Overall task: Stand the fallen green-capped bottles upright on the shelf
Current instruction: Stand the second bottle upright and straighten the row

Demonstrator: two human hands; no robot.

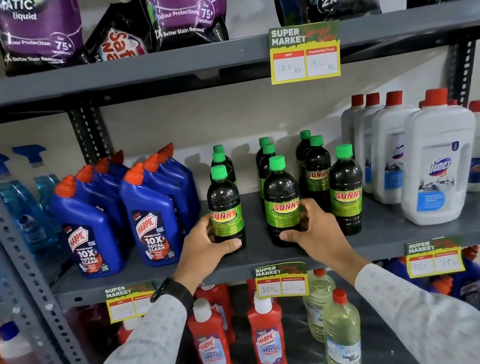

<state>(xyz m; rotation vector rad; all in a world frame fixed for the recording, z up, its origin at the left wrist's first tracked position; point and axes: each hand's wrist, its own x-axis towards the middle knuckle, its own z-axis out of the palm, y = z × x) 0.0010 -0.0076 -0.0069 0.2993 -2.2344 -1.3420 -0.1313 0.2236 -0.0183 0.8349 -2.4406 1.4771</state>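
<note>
All the green-capped Sunny bottles are standing upright on the middle shelf [275, 255], none lying down that I can see. The left hand [207, 243] is wrapped around the lower part of the front-left bottle [224, 206], thumb across the front near the base, fingers curled round the far side. The right hand [309, 227] does the same thing on the front-middle bottle [281, 200], thumb low on the front, fingers around the right side of the label. Both bottles sit on the shelf surface, bases touching it, labels facing out.

Just right of the right hand there's a third front bottle [347, 190], not touched by anything. Behind the two held ones, more green caps [265, 149] line up in rows going back toward the wall.

Left of the left hand are blue Harpic bottles [150, 221] with orange-red caps, and further left blue spray bottles [34, 183]. Well right of the right hand stand white Domex jugs [437, 166] with red caps.

Below the hands, the lower shelf has red Harpic bottles [268, 338] and a pale clear bottle [341, 335]. Yellow-green price tags [281, 280] hang on the shelf edge. Above, purple and blue detergent pouches [186, 7]. There's a dark watch [171, 290] on the left wrist and both sleeves are light grey.
</note>
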